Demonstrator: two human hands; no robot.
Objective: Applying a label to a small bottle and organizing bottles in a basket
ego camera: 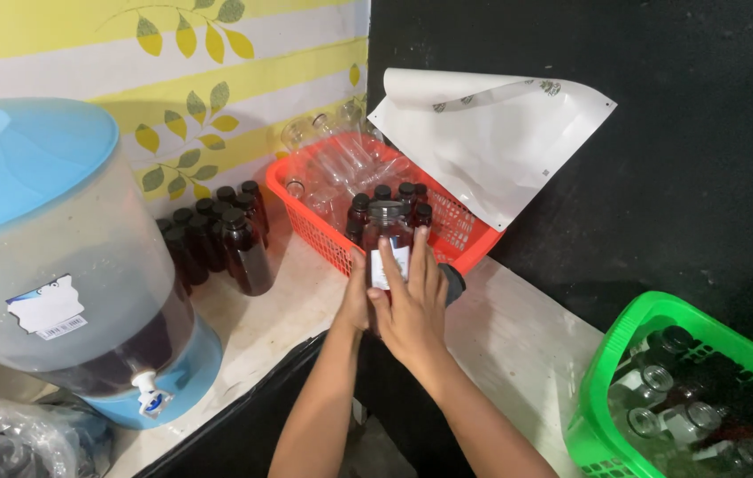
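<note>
A clear bottle (387,232) filled with dark red liquid stands at the counter edge, in front of the orange basket (474,243). It carries a white label, and its mouth has no cap. My right hand (414,296) lies flat over the label on the bottle's near side. My left hand (355,299) grips the bottle from the left, mostly hidden behind the right one. A dark cap-like thing (454,281) pokes out just right of my right hand.
The orange basket holds empty clear bottles (341,150) and several dark capped ones (394,196). A white sheet (491,133) leans on it. More dark bottles (226,235) stand beside a blue water dispenser (49,257) at left. A green basket (624,372) with bottles sits at right.
</note>
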